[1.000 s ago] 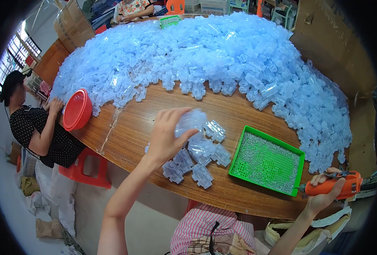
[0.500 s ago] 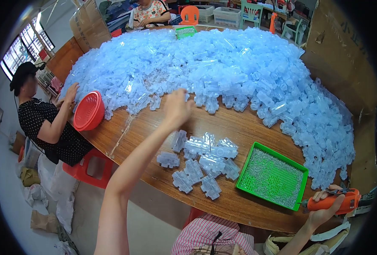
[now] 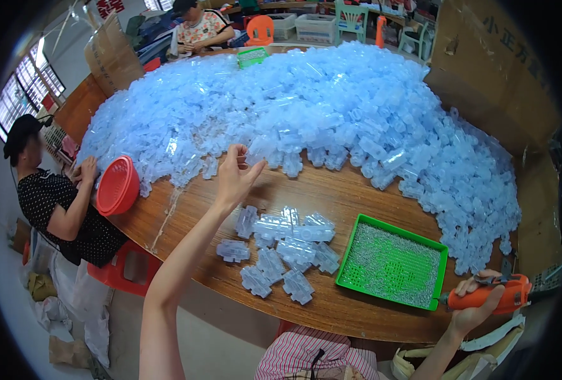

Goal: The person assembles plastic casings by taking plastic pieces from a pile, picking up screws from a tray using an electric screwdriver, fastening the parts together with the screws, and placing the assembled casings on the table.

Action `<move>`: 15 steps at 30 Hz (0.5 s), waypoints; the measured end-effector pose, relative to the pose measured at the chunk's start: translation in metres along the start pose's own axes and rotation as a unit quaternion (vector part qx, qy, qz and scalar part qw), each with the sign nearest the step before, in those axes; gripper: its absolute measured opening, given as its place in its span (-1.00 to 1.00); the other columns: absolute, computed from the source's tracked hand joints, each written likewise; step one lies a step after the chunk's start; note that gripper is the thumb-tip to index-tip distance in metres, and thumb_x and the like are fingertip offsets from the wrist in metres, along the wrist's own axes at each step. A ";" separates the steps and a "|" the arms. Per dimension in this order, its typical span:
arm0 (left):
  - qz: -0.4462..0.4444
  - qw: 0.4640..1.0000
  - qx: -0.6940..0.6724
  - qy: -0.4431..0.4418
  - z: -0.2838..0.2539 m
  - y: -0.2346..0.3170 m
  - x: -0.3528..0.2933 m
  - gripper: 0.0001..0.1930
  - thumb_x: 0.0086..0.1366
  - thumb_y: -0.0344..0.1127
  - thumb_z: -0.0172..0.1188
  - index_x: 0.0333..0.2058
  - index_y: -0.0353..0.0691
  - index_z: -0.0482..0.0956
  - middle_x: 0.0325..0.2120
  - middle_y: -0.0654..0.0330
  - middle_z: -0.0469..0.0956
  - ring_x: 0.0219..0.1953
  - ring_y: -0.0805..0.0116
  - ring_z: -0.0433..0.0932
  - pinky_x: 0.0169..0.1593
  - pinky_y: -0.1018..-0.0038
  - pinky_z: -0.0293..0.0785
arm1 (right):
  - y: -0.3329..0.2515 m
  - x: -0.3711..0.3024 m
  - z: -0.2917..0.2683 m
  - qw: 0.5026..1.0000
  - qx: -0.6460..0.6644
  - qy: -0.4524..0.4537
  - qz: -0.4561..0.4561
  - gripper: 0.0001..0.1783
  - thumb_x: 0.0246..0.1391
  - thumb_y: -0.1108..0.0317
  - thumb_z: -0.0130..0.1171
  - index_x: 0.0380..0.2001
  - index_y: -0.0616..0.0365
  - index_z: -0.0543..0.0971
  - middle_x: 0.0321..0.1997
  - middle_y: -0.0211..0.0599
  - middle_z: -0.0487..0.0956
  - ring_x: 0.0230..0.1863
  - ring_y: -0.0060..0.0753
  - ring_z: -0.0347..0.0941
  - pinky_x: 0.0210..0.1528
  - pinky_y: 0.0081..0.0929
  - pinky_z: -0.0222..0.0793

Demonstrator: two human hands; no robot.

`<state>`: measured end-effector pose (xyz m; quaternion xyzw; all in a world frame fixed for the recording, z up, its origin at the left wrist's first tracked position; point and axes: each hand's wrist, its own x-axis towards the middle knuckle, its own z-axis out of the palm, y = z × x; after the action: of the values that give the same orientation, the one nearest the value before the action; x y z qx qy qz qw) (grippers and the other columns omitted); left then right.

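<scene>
My left hand (image 3: 235, 180) is raised at the near edge of a big heap of clear bluish plastic pieces (image 3: 306, 95). Its thumb and fingers are spread, and I see nothing held between them. At the lower right, my right hand (image 3: 477, 307) is wrapped round an orange electric screwdriver (image 3: 505, 296), whose tip points left to the rim of a green tray (image 3: 352, 250). Small silvery screws (image 3: 407, 244) lie scattered in that tray. Between my arms is a small group of loose clear plastic pieces (image 3: 297, 248), some overlapping.
A co-worker (image 3: 66, 202) sits at the left beside a red basket (image 3: 118, 185); another person (image 3: 199, 28) works across the table. Cardboard (image 3: 483, 69) walls in the right side. A second green tray (image 3: 252, 57) stands beyond the heap.
My left hand has opened its fingers and sits slightly lower against the heap's edge. The view has shifted a little. The screwdriver stays in my right hand beside the tray.
</scene>
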<state>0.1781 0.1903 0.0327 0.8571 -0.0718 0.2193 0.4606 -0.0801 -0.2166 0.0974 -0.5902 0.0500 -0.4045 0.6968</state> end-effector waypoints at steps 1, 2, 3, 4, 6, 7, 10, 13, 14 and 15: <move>0.024 0.999 -0.028 -0.007 0.002 0.012 -0.011 -0.57 0.05 -0.29 0.35 -0.17 -0.26 0.34 -0.36 0.12 0.51 -0.33 0.38 0.52 -0.26 0.48 0.44 | 0.001 -0.001 0.001 1.000 0.007 0.001 0.006 -0.42 0.12 -0.21 -0.03 -0.29 0.19 0.33 -0.64 -0.40 0.29 -0.69 -0.55 0.22 -0.60 -0.62 0.20; 0.042 0.995 -0.092 -0.021 0.002 0.034 -0.024 -0.57 0.05 -0.32 0.35 -0.15 -0.25 0.35 -0.34 0.14 0.51 -0.32 0.40 0.52 -0.24 0.49 0.44 | 0.002 -0.002 0.003 1.000 0.013 0.002 0.014 -0.42 0.12 -0.21 -0.03 -0.28 0.19 0.32 -0.64 -0.40 0.29 -0.69 -0.53 0.23 -0.60 -0.61 0.20; 0.058 0.985 -0.158 -0.035 0.004 0.057 -0.036 -0.56 0.05 -0.35 0.34 -0.13 -0.24 0.35 -0.33 0.15 0.52 -0.31 0.42 0.52 -0.21 0.50 0.43 | 0.003 -0.001 0.004 1.000 0.022 -0.008 0.017 -0.41 0.10 -0.22 -0.02 -0.28 0.18 0.32 -0.64 -0.38 0.29 -0.67 -0.51 0.24 -0.59 -0.60 0.22; 0.059 0.977 -0.191 -0.073 0.006 0.075 -0.048 -0.54 0.06 -0.40 0.33 -0.07 -0.22 0.34 -0.30 0.19 0.53 -0.29 0.45 0.52 -0.18 0.51 0.42 | 0.004 -0.002 0.003 1.000 0.020 -0.011 0.019 -0.40 0.10 -0.23 -0.02 -0.27 0.18 0.32 -0.63 -0.37 0.29 -0.66 -0.51 0.24 -0.59 -0.60 0.23; 0.080 0.967 -0.202 -0.136 0.012 0.100 -0.072 -0.53 0.05 -0.39 0.33 -0.06 -0.22 0.37 -0.30 0.20 0.53 -0.31 0.46 0.50 -0.20 0.51 0.42 | 0.001 -0.003 0.004 0.999 0.009 -0.011 0.029 -0.39 0.08 -0.24 0.00 -0.27 0.18 0.32 -0.63 -0.37 0.30 -0.65 -0.51 0.26 -0.59 -0.58 0.25; 0.094 0.970 -0.169 -0.149 0.013 0.108 -0.083 -0.56 0.01 -0.38 0.35 -0.12 -0.24 0.43 -0.35 0.19 0.52 -0.37 0.43 0.46 -0.24 0.50 0.40 | 0.002 -0.002 0.002 0.999 0.013 -0.018 0.035 -0.38 0.06 -0.24 0.02 -0.26 0.18 0.32 -0.62 -0.37 0.30 -0.64 -0.51 0.26 -0.59 -0.57 0.27; 0.190 0.952 -0.088 -0.222 0.002 0.140 -0.107 -0.61 -0.09 -0.35 0.38 -0.24 -0.27 0.50 -0.47 0.15 0.45 -0.46 0.33 0.41 -0.35 0.48 0.37 | 0.002 -0.004 0.017 0.999 0.010 -0.002 0.046 -0.39 0.06 -0.27 -0.01 -0.29 0.14 0.37 -0.62 -0.39 0.31 -0.63 -0.53 0.22 -0.58 -0.57 0.23; 0.206 0.908 -0.021 -0.365 0.002 0.169 -0.132 -0.62 -0.15 -0.26 0.40 -0.35 -0.21 0.47 -0.53 0.19 0.39 -0.47 0.25 0.44 -0.41 0.39 0.36 | 0.004 -0.001 0.014 0.999 -0.025 0.008 0.022 -0.37 0.09 -0.26 -0.04 -0.29 0.21 0.36 -0.63 -0.34 0.34 -0.64 -0.46 0.27 -0.57 -0.48 0.27; 0.264 0.883 -0.001 -0.388 0.005 0.175 -0.140 -0.60 -0.20 -0.23 0.41 -0.37 -0.20 0.45 -0.53 0.20 0.39 -0.46 0.25 0.44 -0.40 0.38 0.35 | 0.006 -0.001 0.013 0.999 -0.030 -0.006 0.012 -0.36 0.09 -0.26 -0.05 -0.29 0.22 0.36 -0.63 -0.33 0.35 -0.65 -0.46 0.28 -0.56 -0.47 0.27; 0.322 0.854 0.019 -0.408 0.010 0.182 -0.148 -0.57 -0.24 -0.19 0.42 -0.38 -0.18 0.44 -0.52 0.21 0.38 -0.45 0.24 0.45 -0.39 0.37 0.35 | 0.008 -0.001 0.014 0.999 -0.036 0.003 0.012 -0.35 0.10 -0.27 -0.06 -0.29 0.23 0.36 -0.63 -0.33 0.35 -0.66 -0.45 0.28 -0.56 -0.46 0.28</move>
<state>-0.0105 0.0670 0.1005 0.8073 -0.5208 -0.0127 0.2774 -0.0692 -0.2049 0.0938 -0.6131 0.0738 -0.3960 0.6796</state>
